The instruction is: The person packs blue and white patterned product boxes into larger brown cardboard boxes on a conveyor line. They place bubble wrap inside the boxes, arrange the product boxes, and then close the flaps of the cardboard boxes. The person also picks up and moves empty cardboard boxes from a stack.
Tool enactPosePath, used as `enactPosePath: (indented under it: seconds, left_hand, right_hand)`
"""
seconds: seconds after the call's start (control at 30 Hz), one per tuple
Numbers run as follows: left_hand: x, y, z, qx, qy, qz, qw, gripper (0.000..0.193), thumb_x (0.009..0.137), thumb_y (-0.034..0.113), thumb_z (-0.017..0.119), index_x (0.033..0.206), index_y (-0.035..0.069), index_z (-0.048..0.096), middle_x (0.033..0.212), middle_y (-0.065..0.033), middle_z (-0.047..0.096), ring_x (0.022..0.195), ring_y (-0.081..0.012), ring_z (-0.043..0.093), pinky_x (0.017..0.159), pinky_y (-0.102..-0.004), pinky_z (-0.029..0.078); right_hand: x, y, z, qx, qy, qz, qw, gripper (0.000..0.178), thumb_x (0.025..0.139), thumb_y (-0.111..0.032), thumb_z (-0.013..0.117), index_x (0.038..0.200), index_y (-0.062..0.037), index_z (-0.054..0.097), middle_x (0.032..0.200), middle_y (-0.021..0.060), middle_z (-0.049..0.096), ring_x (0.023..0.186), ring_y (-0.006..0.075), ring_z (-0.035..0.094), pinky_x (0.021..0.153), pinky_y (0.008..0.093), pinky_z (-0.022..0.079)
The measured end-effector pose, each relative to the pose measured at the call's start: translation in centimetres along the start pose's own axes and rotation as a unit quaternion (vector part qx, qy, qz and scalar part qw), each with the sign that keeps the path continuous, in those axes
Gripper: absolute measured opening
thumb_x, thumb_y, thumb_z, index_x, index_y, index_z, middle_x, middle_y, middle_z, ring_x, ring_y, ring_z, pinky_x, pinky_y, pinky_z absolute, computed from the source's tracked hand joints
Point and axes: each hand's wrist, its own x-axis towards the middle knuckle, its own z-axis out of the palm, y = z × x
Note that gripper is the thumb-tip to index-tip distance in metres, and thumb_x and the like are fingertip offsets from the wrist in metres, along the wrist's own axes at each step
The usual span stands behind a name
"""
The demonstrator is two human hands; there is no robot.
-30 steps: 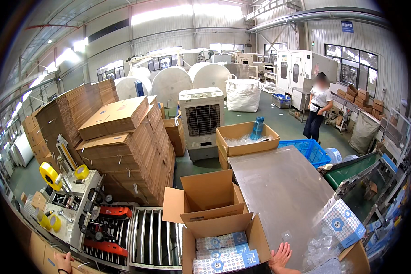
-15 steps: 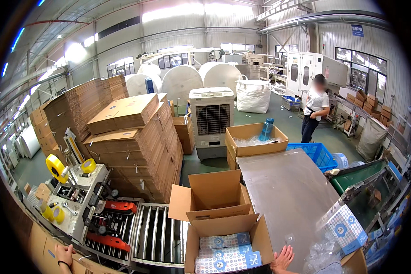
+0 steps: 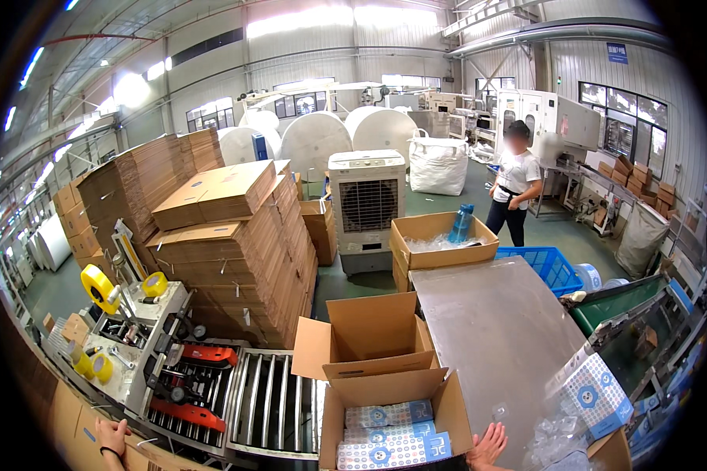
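My left hand, with a dark band at the wrist, rests at the edge of flat brown cardboard at the lower left. Its fingers are loosely apart and hold nothing. At the lower right, my right hand is spread open beside the right wall of an open carton; whether it touches the wall I cannot tell. Inside the carton lie several white and blue printed packs. Behind it stands another open carton with raised flaps.
A steel tabletop extends beyond my right hand, with clear plastic and a printed pack at its side. On the left are a roller conveyor, a tape machine and stacked flat cartons. A person is at the back right.
The person at the back has moved to the left and turned somewhat. My hands and the cartons stay in place, apart from a very slight shift of the view.
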Motion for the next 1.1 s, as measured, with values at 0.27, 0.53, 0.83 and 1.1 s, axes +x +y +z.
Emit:
enactPosePath:
  seconds: [0.27, 0.53, 0.83, 1.1]
  left_hand:
    - [-0.2, 0.7, -0.4, -0.005, -0.001, 0.005, 1.0, 0.039, 0.084, 0.032, 0.062, 0.056, 0.006, 0.072, 0.054, -0.0154, 0.062, 0.066, -0.0333, 0.06, 0.117, -0.0473, 0.021]
    - [-0.3, 0.0, -0.3, 0.003, -0.001, 0.002, 1.0, 0.04, 0.084, 0.032, 0.062, 0.056, 0.006, 0.072, 0.053, -0.0147, 0.063, 0.065, -0.0326, 0.061, 0.117, -0.0479, 0.02]
    - [0.0, 0.1, -0.1, 0.004, -0.001, 0.003, 1.0, 0.039, 0.084, 0.032, 0.063, 0.057, 0.006, 0.072, 0.054, -0.015, 0.063, 0.065, -0.0325, 0.061, 0.118, -0.0477, 0.02]
    - [-0.2, 0.5, -0.4, -0.002, -0.005, 0.005, 1.0, 0.039, 0.084, 0.032, 0.063, 0.057, 0.006, 0.072, 0.054, -0.0144, 0.063, 0.065, -0.0323, 0.061, 0.118, -0.0477, 0.02]
  right_hand:
    - [-0.8, 1.4, 3.1, 0.02, 0.041, -0.004, 0.999, 0.074, 0.071, -0.041, 0.065, 0.131, -0.0006, 0.05, 0.143, 0.0226, 0.046, 0.134, 0.0405, 0.042, 0.109, 0.0627, 0.028]
    - [0.1, -1.2, -2.7, -0.017, -0.091, 0.016, 0.996, 0.066, 0.095, -0.049, 0.045, 0.146, -0.009, 0.04, 0.152, 0.0129, 0.039, 0.144, 0.0296, 0.028, 0.117, 0.0522, 0.018]
    - [-0.6, 0.9, 1.6, 0.034, 0.019, 0.005, 0.999, 0.075, 0.071, -0.039, 0.066, 0.132, -0.0001, 0.049, 0.144, 0.0229, 0.044, 0.135, 0.0404, 0.04, 0.11, 0.0617, 0.027]
    - [-0.8, 1.4, 2.5, 0.036, 0.009, 0.005, 0.999, 0.075, 0.071, -0.039, 0.066, 0.133, -0.0002, 0.049, 0.145, 0.0228, 0.043, 0.136, 0.0405, 0.039, 0.11, 0.0613, 0.027]
